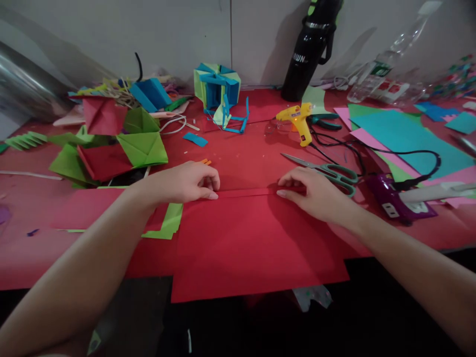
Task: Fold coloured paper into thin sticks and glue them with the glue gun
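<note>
Forearms (405, 253), qty 2, both cut off by frame. Red paper sheet (260, 243), qty 1: on table (241, 161), betw. hands, near edge overhanging; narrow folded strip (247, 193) along far edge. L hand (191, 183) & R hand (314, 193): thumb + fingers pinched on strip, its ends hidden. Scissors (336, 173), 1 pr., part. hidden behind R hand. Glue gun (297, 119), 1, yel. Blk flask (307, 62), 1, top cut off.

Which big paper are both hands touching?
The large red paper sheet, with the left hand and right hand on its far edge. No hand touches the turquoise paper sheet at right.
</note>
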Motion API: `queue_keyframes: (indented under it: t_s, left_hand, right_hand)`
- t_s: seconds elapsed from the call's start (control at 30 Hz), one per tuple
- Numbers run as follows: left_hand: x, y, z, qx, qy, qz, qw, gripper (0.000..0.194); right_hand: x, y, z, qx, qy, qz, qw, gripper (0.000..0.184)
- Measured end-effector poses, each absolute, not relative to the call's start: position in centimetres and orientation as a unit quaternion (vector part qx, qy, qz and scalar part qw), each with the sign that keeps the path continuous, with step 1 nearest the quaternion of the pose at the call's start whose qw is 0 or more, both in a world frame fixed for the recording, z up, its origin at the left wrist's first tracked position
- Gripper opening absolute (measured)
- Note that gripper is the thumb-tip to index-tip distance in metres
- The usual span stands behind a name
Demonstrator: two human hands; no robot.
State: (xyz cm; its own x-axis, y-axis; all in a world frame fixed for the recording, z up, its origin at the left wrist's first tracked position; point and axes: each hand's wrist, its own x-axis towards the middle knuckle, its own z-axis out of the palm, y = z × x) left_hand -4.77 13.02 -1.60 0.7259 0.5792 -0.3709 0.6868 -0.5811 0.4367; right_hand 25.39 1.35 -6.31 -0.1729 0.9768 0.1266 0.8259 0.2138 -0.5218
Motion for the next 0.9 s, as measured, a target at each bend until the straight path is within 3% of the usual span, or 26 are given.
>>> queue_keyframes:
  t_s: [0.23,0.43,0.57,0.73,0.9]
  left_hand:
    - [-5.9,14.1,-1.0,0.885,0.321,-0.130,0.312,0.024]
    - [-7.3,13.8,-1.1,0.896,0.319,-0.118,0.287,0.026]
    - [-7.4,11.1,-1.2,0.939,0.296,-0.079,0.157,0.022]
    - [-6.5,5.2,-1.9,0.910,0.394,-0.112,-0.064,0.032]
    - [-5.4,1.1,-3.2,0.884,0.444,-0.100,-0.103,0.046]
  right_hand:
    - [25.9,2.2,-4.8,-0.604,-0.745,0.236,0.153,0.009]
    - [26.5,1.7,-4.3,-0.551,-0.826,0.096,0.078,0.010]
    - [25.3,0.1,-3.7,-0.554,-0.833,0.003,-0.007,0.017]
    - [22.8,-2.6,-3.9,-0.596,-0.798,-0.073,-0.062,0.029]
    - [21.2,-4.4,-5.0,-0.630,-0.770,-0.083,-0.050,0.039]
